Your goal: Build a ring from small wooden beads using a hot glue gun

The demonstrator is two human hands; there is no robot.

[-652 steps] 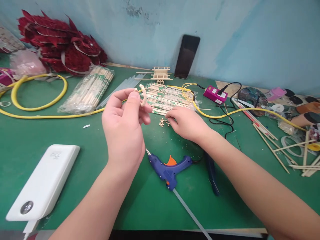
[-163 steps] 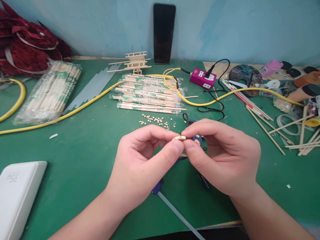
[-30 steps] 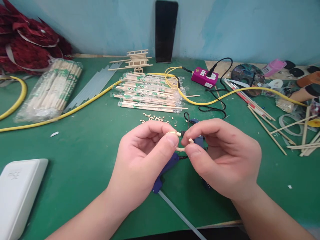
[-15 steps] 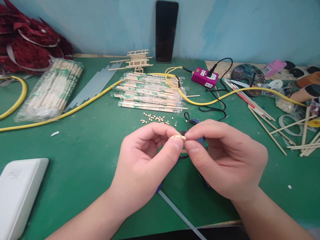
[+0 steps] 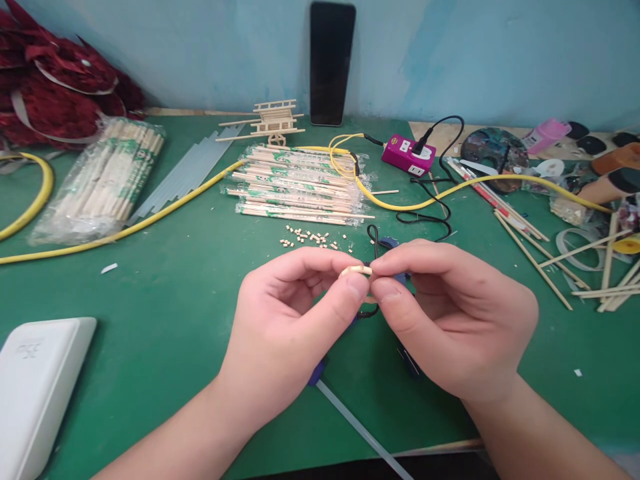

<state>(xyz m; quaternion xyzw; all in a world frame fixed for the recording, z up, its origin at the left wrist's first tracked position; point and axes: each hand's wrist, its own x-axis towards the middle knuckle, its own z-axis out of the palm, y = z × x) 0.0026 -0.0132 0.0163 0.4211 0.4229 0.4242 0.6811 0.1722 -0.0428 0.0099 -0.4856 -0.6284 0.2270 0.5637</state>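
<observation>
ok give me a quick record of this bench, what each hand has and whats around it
left hand: pinching a small pale wooden piece
right hand: pinching the same piece from the other side
under the hands: blue hot glue gun, mostly hidden
nearby: loose tiny wooden bits
behind: wrapped wooden chopsticks, stick-built wooden cart model
surface: green mat

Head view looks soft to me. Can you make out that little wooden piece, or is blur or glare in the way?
Head view: no real blur or glare; the left hand and right hand are crisp, and the wooden piece between them reads clearly, though small. Light is soft and even, shadows faint.
</observation>
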